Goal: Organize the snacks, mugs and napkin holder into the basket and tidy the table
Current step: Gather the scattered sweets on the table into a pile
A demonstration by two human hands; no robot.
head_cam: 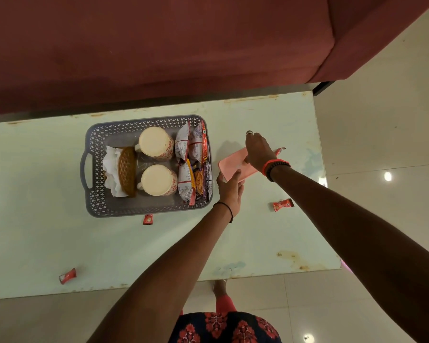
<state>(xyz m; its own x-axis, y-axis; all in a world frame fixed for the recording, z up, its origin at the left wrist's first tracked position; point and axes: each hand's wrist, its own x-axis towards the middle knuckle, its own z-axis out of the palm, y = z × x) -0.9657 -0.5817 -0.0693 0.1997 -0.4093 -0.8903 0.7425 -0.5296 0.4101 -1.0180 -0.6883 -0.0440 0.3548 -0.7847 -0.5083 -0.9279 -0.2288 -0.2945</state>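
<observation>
A grey perforated basket (94,154) sits on the pale surface (60,238). Inside stand two cream mugs (156,142) with red motifs (both upright, one behind the other), a woven napkin holder (127,171) with white napkins at the left end, and snack packets (195,164) packed upright along the right wall.

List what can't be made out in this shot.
- Pink flat object: head view; the left hand and right hand cover both ends, so its identity is unclear.
- Red wrapper: mostly behind the right hand.
- Snack packets: print too small to read.
- Napkin holder: base hidden by napkins.
</observation>
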